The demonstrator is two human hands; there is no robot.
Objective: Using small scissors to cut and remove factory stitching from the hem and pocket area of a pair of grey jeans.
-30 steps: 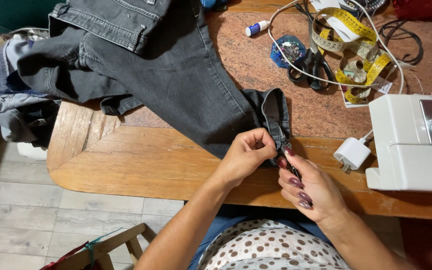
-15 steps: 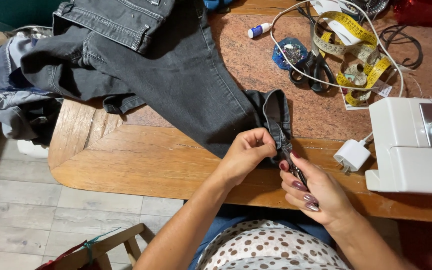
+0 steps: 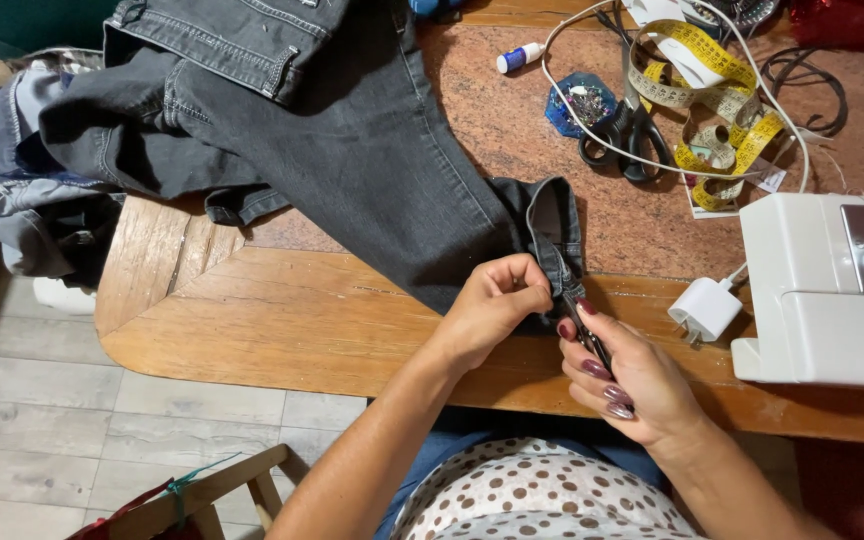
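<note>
We see the left hand (image 3: 497, 305) pinching the hem of the jeans (image 3: 372, 170), fingers closed on the folded cuff at the table's near edge. The right hand (image 3: 632, 375) sits just at 4 o'clock from it, fingers together around a small dark tool (image 3: 587, 330) (too slim and too hidden for us to say what kind), whose tip touches the hem where the left hand grips it.

The jeans lie across the table (image 3: 282, 320), the leg running from the cuff up toward 10 o'clock, the waistband at the top edge of the view. More denim (image 3: 22, 190) hangs off the table's end at 9 o'clock.

At 3 o'clock from the hands stands a white sewing machine (image 3: 822, 290), with a white plug (image 3: 707, 308) just beside it on its cord (image 3: 552, 85). At 1 o'clock, well apart from the hands, lie black scissors (image 3: 627, 135), a blue pin box (image 3: 577, 103) touching them, and a yellow tape measure (image 3: 717, 90) coiled loosely. A small white bottle (image 3: 519, 58) lies at 12 o'clock. Below us, a dotted top (image 3: 542, 495) and a wooden stool (image 3: 202, 495) over the tiled floor (image 3: 42, 420).
</note>
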